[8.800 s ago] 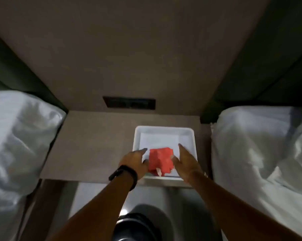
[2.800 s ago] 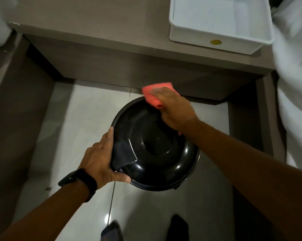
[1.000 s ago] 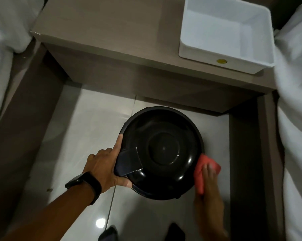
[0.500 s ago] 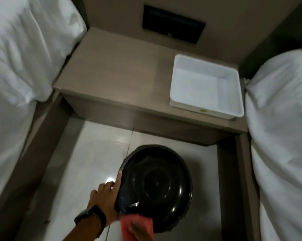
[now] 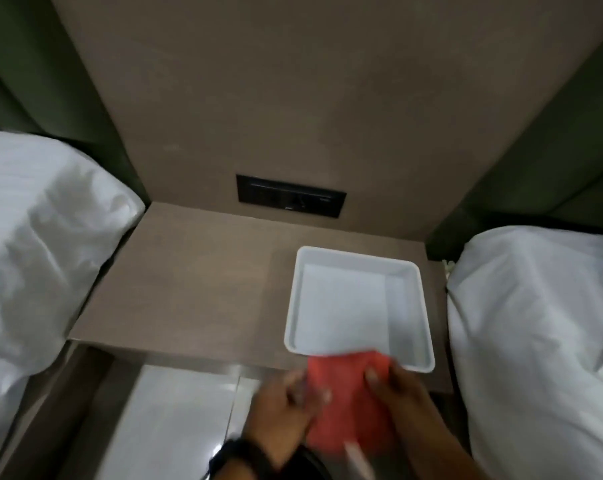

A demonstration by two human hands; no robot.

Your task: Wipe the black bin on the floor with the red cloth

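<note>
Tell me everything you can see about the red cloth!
The red cloth is coral-red soft fabric, blurred, spread fairly flat between both hands. The left hand pinches its left edge, the right hand its right. Its top edge overlaps the white tray's near rim. A pale tag shows near the bottom.

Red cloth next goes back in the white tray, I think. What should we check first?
1. Red cloth held by both hands: ok.
2. Left hand grip on cloth edge: ok, though blurred.
3. Right hand grip on cloth: ok.
4. White tray has nothing inside: ok.
5. Tray fully on the shelf: ok, close to the front edge.
6. Black bin wiped clean: cannot tell, barely in view.
</note>
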